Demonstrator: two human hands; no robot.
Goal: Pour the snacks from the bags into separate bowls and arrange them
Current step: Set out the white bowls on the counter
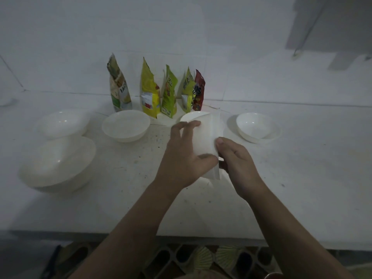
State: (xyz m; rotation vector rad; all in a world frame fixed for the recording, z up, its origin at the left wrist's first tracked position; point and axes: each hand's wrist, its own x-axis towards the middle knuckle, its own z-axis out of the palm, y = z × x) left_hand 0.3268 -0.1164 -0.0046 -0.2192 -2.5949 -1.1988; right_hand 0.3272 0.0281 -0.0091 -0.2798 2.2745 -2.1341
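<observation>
Two hands work one white bowl [203, 135] near the desk's [281, 188] middle: left hand [184, 158] has thumb under and fingers [191, 125] curled over the far side, right hand [235, 160] pinches the near rim edge. Bowl is tilted on its side, off the desk or barely touching, can't tell which.

Step, as I read it: still placing bowls, no pouring yet. Four other white bowls sit empty: big one [58, 162] near left, one [64, 123] behind it, one [125, 125] centre-left, one [258, 126] right.

Five snack bags stand upright along the back wall, all looking unemptied: pale green bag [119, 87], yellow bag [150, 91], green bag [169, 93], lime bag [187, 89], red bag [198, 91].

Next move likely needs: set the held bowl flat, mouth up, in the gap between centre-left and right bowls, then reach a bag. Bags are close together, so grabbing one may knock its neighbours.
</observation>
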